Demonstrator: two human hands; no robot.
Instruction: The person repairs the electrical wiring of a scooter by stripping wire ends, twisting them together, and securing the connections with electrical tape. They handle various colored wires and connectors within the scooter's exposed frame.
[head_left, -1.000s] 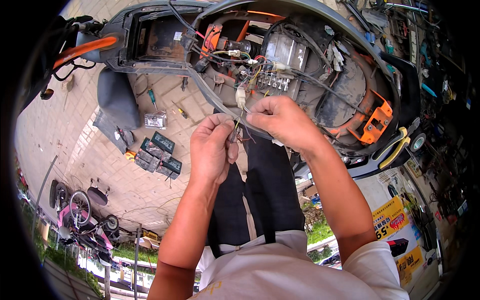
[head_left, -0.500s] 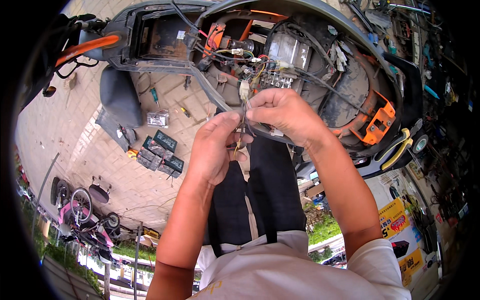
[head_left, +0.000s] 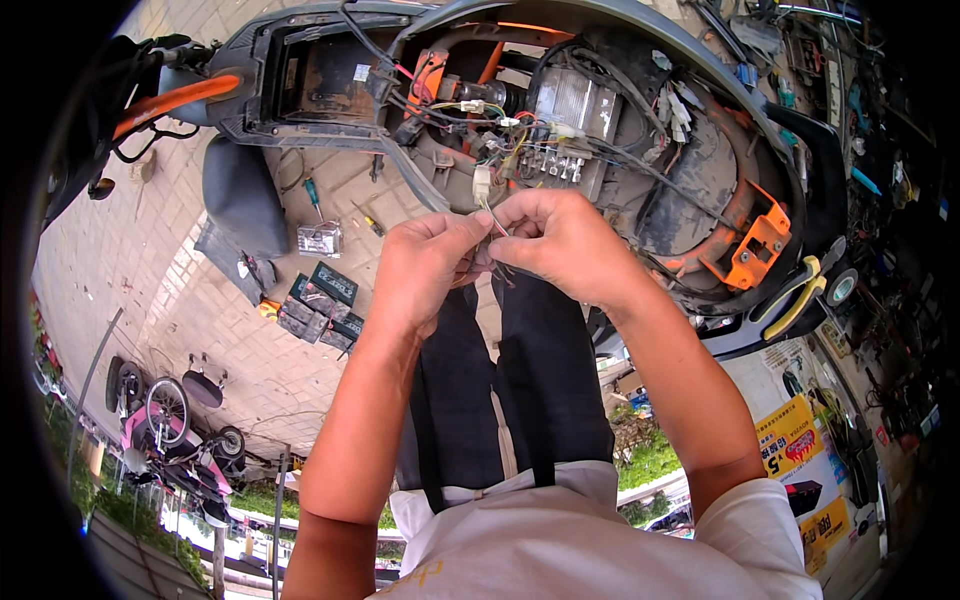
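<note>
My left hand (head_left: 432, 262) and my right hand (head_left: 545, 243) meet in front of the opened scooter body (head_left: 410, 165). Both are closed, pinching thin wires (head_left: 495, 222) between thumb and fingers. These wires run up to a white plastic connector (head_left: 482, 184) just beyond my fingertips. Loose dark wire ends poke out below my right fingers. Behind the connector lies a tangle of coloured wires (head_left: 515, 135), next to a finned metal controller (head_left: 578, 105) with a row of terminals. The exact spot where my fingertips touch the wires is partly hidden.
Several dark batteries (head_left: 325, 295), a screwdriver (head_left: 313, 198) and a scooter seat (head_left: 240, 195) lie on the paving at the left. An orange bracket (head_left: 757, 245) sits at the scooter's right end. A pink scooter (head_left: 175, 450) stands lower left. Tools and parts crowd the right edge.
My left hand has moved up and closer to my right hand, its fingers now more curled in. The wire length that hung below my left hand no longer shows.
</note>
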